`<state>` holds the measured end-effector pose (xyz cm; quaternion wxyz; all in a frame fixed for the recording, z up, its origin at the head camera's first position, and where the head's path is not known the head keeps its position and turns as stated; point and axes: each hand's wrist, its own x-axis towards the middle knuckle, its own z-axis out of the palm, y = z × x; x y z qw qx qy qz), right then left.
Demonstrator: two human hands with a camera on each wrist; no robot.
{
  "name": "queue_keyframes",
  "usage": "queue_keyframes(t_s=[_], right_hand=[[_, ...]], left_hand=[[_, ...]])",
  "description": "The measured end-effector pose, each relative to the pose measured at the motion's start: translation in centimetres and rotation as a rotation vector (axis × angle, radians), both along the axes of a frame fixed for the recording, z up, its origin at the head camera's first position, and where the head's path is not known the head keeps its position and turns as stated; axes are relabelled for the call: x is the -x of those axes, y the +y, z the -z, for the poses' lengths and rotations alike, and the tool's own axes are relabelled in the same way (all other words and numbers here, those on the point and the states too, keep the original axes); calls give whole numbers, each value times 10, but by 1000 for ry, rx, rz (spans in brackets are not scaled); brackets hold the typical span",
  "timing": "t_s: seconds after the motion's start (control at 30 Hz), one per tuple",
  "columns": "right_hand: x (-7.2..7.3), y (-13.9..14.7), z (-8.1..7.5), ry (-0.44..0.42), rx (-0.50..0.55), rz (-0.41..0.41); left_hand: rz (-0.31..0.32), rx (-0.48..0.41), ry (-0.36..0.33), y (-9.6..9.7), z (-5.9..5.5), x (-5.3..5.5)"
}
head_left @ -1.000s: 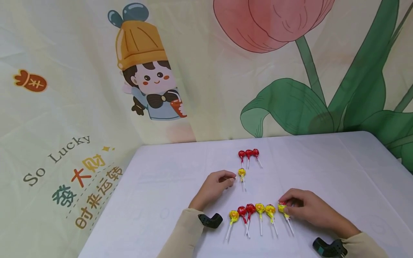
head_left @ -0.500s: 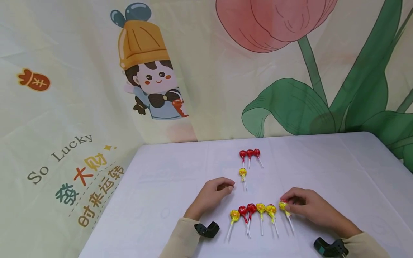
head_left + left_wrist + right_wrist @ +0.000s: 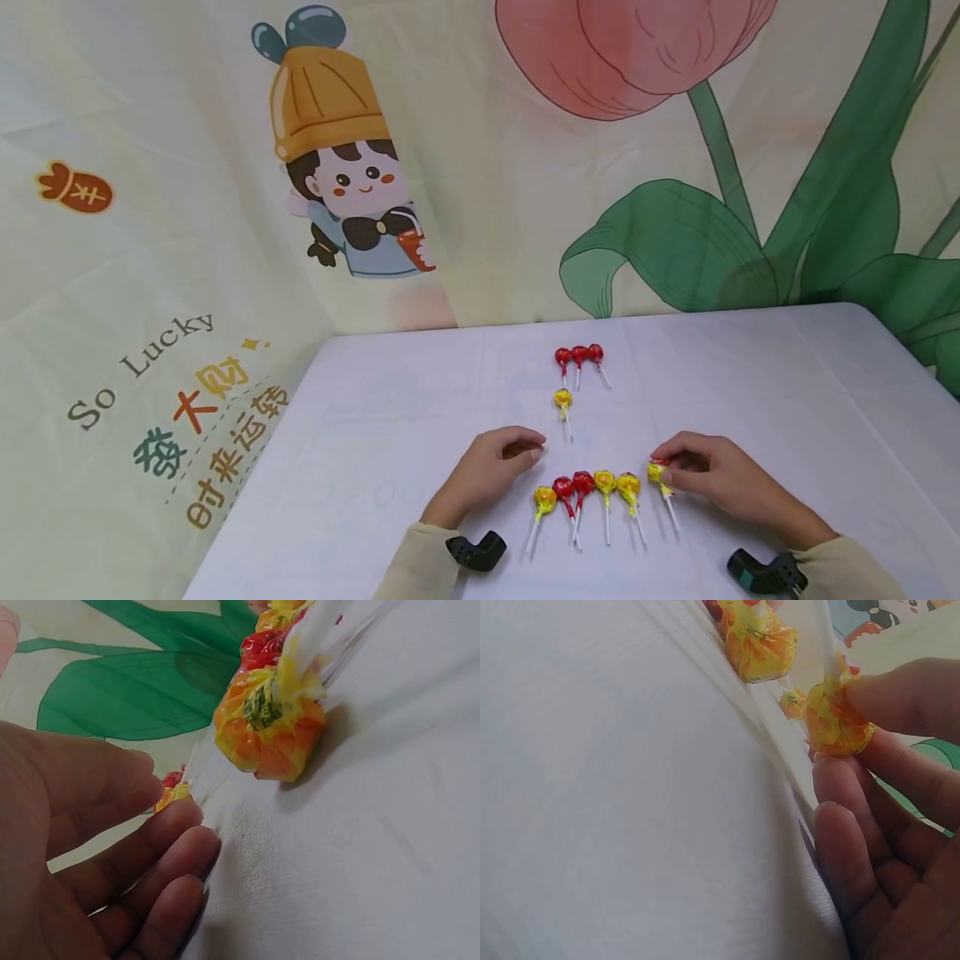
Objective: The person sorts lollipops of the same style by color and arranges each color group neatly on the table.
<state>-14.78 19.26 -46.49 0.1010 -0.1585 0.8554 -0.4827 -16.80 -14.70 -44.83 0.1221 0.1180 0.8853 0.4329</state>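
Note:
My right hand (image 3: 720, 475) pinches a yellow lollipop (image 3: 656, 473) by its wrapped head between thumb and fingers, stick pointing toward the near side. In the right wrist view the thumb presses the yellow wrapper (image 3: 836, 724) from above. To its left lies a row: two yellow lollipops (image 3: 628, 485) side by side, two red lollipops (image 3: 582, 483) with crossing sticks, and another yellow lollipop (image 3: 545, 500) at the left end. My left hand (image 3: 487, 467) holds nothing, fingers loosely bent, just behind that end one. In the left wrist view its fingertips are apart from the yellow head (image 3: 262, 742).
Farther back on the white table (image 3: 420, 383) lies a single yellow lollipop (image 3: 563, 399), with three red lollipops (image 3: 579, 355) in a line behind it. A printed cloth backdrop (image 3: 487, 208) hangs behind the table's far edge. Black wrist cameras (image 3: 477, 551) sit on both sleeves.
My left hand has drawn back toward the near side, away from the single yellow lollipop. The right hand keeps its pinch and has barely shifted. The rows lie as before.

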Motion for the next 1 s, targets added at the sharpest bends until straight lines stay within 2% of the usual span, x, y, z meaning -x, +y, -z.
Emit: queue_keyframes(t_s=[0.33,0.63,0.77,1.0], right_hand=[[0,0,-3,16,-13,42],[-1,-1,-3,10,-13,52],[-1,-1,-4,1,-3,56],[2,-3,-3,-43,29,58]], left_hand=[[43,-27,-12,-1,0,-16],[80,-21,-86,-6,0,-23],[75,-25,-72,-7,0,-27],[102,-20,-42,-11,1,-30]])
